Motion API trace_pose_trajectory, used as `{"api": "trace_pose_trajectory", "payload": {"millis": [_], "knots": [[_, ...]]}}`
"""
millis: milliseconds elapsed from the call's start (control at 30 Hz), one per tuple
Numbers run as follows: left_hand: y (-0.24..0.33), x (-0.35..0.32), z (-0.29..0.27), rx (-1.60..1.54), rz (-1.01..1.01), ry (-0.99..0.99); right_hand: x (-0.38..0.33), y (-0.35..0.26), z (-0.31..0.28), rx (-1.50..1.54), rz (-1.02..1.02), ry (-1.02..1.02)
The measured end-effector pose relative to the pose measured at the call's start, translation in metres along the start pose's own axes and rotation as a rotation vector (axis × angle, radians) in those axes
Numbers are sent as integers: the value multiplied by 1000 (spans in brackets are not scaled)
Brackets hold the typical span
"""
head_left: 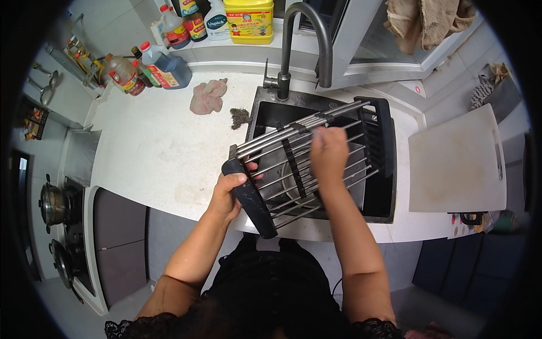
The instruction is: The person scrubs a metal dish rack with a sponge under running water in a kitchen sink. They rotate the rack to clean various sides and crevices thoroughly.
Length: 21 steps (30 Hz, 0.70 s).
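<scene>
A dish drying rack [303, 164] of steel rods with black plastic ends is tilted over the black sink [385, 213]. My left hand [227, 195] grips its left black end, thumb on top and fingers underneath. Over the rods, near the rack's middle, is my right hand [329, 151], closed and slightly blurred. Whatever its fingers hold is hidden. Beneath the rods a round metal vessel shows in part inside the sink. The dark faucet [286, 45] arches above the sink's far edge.
On the white counter [152, 147] lie a pink rag [208, 96] and a dark scouring pad [239, 117]. Bottles [167, 68] stand at the back left, with a yellow tub [249, 21] on the sill. A white cutting board [456, 164] is right of the sink.
</scene>
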State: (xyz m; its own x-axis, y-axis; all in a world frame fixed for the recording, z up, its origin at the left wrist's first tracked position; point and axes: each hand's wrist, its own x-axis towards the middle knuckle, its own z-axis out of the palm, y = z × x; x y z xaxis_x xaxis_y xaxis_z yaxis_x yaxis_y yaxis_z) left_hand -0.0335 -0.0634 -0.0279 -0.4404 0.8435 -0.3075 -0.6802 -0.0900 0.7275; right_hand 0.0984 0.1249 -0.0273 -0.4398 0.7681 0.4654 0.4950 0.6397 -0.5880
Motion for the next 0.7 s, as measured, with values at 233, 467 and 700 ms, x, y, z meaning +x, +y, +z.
{"api": "trace_pose_trajectory", "payload": {"millis": [233, 467, 700], "knots": [[1, -1, 1, 107, 42, -8, -20, -8, 6, -140, -144, -110], [6, -8, 25, 93, 60, -31, -44, -46, 9, 109, -325, -100], [1, -7, 37, 296, 251, -94, -51, -51, 18, 191, -55, -275]]}}
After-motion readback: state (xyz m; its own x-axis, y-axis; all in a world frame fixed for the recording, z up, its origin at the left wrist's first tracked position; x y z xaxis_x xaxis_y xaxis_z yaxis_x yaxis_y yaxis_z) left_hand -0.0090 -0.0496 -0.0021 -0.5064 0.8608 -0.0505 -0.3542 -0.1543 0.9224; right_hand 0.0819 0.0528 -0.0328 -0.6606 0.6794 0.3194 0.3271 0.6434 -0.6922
